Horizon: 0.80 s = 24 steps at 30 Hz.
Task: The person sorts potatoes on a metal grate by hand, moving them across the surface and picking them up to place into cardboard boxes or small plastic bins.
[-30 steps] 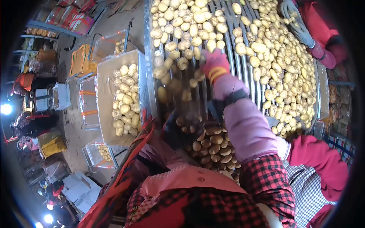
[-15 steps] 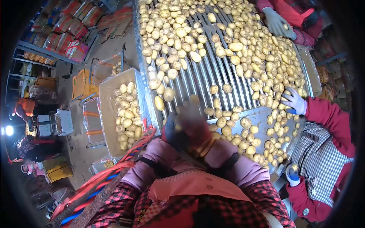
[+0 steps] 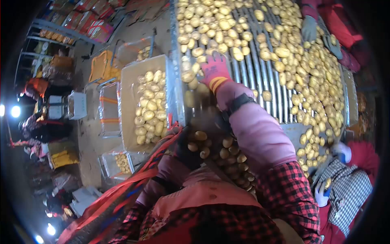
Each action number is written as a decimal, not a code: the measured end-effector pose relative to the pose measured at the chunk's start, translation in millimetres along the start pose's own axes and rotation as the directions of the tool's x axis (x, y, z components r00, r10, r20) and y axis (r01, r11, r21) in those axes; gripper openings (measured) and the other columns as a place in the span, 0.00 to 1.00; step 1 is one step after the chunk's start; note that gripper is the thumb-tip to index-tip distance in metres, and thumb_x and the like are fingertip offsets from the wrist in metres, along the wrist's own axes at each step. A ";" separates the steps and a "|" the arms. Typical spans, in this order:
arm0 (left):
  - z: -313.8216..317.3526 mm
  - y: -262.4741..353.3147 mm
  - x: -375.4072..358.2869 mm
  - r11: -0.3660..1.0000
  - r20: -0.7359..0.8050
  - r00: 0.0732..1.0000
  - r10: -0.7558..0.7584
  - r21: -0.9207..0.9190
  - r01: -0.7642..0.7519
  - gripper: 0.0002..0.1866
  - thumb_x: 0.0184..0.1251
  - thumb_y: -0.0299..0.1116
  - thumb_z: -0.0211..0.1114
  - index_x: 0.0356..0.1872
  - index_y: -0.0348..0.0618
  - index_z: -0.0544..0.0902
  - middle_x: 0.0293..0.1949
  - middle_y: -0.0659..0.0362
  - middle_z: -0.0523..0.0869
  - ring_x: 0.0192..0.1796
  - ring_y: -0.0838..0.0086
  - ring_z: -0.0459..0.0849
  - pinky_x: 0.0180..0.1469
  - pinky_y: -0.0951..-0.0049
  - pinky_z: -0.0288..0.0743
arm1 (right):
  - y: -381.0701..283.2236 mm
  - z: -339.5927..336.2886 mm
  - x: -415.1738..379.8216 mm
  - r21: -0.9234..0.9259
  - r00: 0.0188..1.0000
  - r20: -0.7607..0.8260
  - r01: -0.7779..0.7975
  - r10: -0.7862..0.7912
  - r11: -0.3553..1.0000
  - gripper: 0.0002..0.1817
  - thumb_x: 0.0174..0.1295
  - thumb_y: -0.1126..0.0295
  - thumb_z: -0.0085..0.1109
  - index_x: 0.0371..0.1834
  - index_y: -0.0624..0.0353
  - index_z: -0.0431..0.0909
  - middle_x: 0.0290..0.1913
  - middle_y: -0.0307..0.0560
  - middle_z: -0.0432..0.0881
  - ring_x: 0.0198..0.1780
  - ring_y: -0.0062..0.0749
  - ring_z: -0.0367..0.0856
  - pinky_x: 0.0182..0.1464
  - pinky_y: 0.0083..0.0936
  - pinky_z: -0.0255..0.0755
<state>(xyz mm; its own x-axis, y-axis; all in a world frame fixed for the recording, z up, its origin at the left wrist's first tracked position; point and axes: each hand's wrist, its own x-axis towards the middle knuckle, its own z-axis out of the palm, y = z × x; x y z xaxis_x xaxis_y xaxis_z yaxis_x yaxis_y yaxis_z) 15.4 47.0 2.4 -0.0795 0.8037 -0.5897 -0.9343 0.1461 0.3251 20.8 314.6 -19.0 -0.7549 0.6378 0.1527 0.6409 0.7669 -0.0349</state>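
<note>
My right hand (image 3: 215,70), in a pink glove with yellow bands at the wrist, reaches over the metal roller table (image 3: 248,75). Its fingers are spread against the potatoes (image 3: 203,30) at the table's left side. Nearer my body is my left hand (image 3: 187,148), in a dark glove and deep shadow. Its fingers cannot be made out. Several shaded potatoes (image 3: 225,152) lie just right of it, below the rollers. Between my two hands is a dark blur that I cannot identify.
A lined cardboard box (image 3: 129,91) of potatoes stands left of the table. Red and blue twisted straps (image 3: 142,173) run along my left. Two co-workers are at the right, one with a grey-gloved hand (image 3: 309,29), another in a checked apron (image 3: 345,181). Stacked boxes (image 3: 87,20) stand far left.
My hands, close together before, are now apart: the right has reached forward onto the potatoes, the left is lower and nearer me. The view has shifted, so the table sits further right.
</note>
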 end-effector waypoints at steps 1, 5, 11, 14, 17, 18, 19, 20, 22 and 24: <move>3.8 0.2 -6.2 1.000 -0.023 1.000 0.019 -0.007 -0.019 0.18 0.72 0.51 0.53 0.47 0.49 0.79 0.35 0.58 0.81 0.37 0.63 0.82 0.31 0.66 0.75 | -8.7 12.2 8.1 -0.034 0.998 0.030 -0.049 0.050 0.998 0.26 0.51 0.50 0.68 0.54 0.44 0.81 0.62 0.45 0.72 0.70 0.48 0.62 0.67 0.49 0.59; 40.5 7.8 -32.7 0.996 0.018 0.996 0.091 0.005 -0.091 0.18 0.67 0.44 0.60 0.51 0.43 0.76 0.39 0.58 0.82 0.38 0.65 0.83 0.36 0.69 0.78 | -2.7 10.2 1.3 0.049 0.990 0.138 -0.013 0.006 0.999 0.24 0.46 0.55 0.73 0.48 0.45 0.82 0.58 0.45 0.74 0.68 0.49 0.63 0.64 0.45 0.62; 46.4 5.9 -25.8 0.789 0.353 0.923 0.153 0.519 -0.329 0.20 0.70 0.51 0.55 0.49 0.45 0.78 0.41 0.52 0.82 0.39 0.62 0.83 0.33 0.64 0.77 | 42.2 -17.3 -146.5 0.197 0.926 0.323 -0.266 0.194 0.944 0.21 0.48 0.56 0.71 0.44 0.51 0.81 0.49 0.47 0.78 0.55 0.44 0.78 0.56 0.38 0.75; 13.2 -23.2 0.1 0.664 0.396 0.918 0.018 0.682 -0.308 0.16 0.61 0.41 0.65 0.45 0.44 0.77 0.42 0.51 0.82 0.40 0.57 0.82 0.38 0.59 0.77 | 46.8 -39.2 -216.6 0.516 0.912 -0.071 -0.314 0.404 0.797 0.22 0.48 0.61 0.72 0.46 0.55 0.79 0.46 0.51 0.79 0.49 0.50 0.80 0.54 0.42 0.74; 13.7 -41.8 0.9 0.770 0.282 0.934 -0.220 0.638 -0.011 0.16 0.55 0.35 0.70 0.43 0.45 0.77 0.42 0.52 0.82 0.42 0.56 0.82 0.41 0.58 0.77 | -26.6 -110.1 -270.8 0.803 0.868 -0.242 -0.072 0.434 0.592 0.23 0.49 0.61 0.71 0.49 0.54 0.79 0.54 0.51 0.78 0.56 0.51 0.77 0.60 0.44 0.71; 12.2 -46.2 0.2 0.793 0.271 0.931 -0.247 0.609 0.033 0.16 0.54 0.34 0.71 0.43 0.46 0.77 0.42 0.52 0.83 0.42 0.57 0.82 0.42 0.59 0.77 | -46.6 -110.5 -280.1 0.714 0.887 -0.276 -0.068 0.369 0.697 0.22 0.51 0.63 0.69 0.51 0.55 0.79 0.55 0.53 0.78 0.57 0.54 0.76 0.60 0.44 0.71; -6.8 -59.8 4.8 0.801 0.306 0.936 -0.177 0.597 -0.044 0.16 0.54 0.33 0.70 0.45 0.46 0.78 0.42 0.52 0.83 0.43 0.58 0.83 0.43 0.60 0.77 | -64.4 -107.1 -290.0 0.613 0.907 -0.296 -0.061 0.301 0.788 0.21 0.54 0.65 0.68 0.52 0.56 0.79 0.56 0.55 0.77 0.58 0.56 0.75 0.61 0.44 0.70; -5.9 -67.0 0.3 0.806 0.343 0.933 -0.106 0.579 -0.121 0.17 0.55 0.32 0.69 0.46 0.47 0.78 0.41 0.52 0.83 0.43 0.59 0.83 0.45 0.62 0.78 | -75.9 -106.0 -297.0 0.499 0.925 -0.303 -0.051 0.229 0.865 0.21 0.56 0.66 0.66 0.53 0.57 0.79 0.58 0.57 0.77 0.59 0.58 0.74 0.61 0.44 0.69; -14.6 -62.1 -10.6 0.739 0.549 0.815 -0.185 0.624 -0.253 0.20 0.62 0.38 0.63 0.55 0.47 0.76 0.50 0.53 0.81 0.52 0.62 0.81 0.55 0.63 0.74 | -89.1 -109.3 -306.4 0.496 0.933 -0.267 -0.083 0.242 0.864 0.23 0.54 0.63 0.67 0.54 0.54 0.78 0.60 0.54 0.75 0.62 0.55 0.73 0.62 0.48 0.68; -18.8 -61.1 -25.2 0.865 0.522 0.789 -0.322 0.501 0.021 0.27 0.70 0.51 0.53 0.63 0.46 0.72 0.59 0.54 0.78 0.60 0.63 0.77 0.65 0.61 0.68 | -97.4 -125.5 -314.3 0.603 0.922 -0.222 -0.125 0.316 0.788 0.23 0.56 0.63 0.65 0.56 0.54 0.77 0.62 0.54 0.75 0.64 0.54 0.72 0.64 0.49 0.67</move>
<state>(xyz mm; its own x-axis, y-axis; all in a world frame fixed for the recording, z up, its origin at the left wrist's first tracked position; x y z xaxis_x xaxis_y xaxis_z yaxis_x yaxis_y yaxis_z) 68.0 7.0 -16.5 0.4197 0.8888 -0.1840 -0.6360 0.4326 0.6390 213.2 30.5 60.4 -0.4629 0.8149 0.3488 0.5153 0.5675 -0.6421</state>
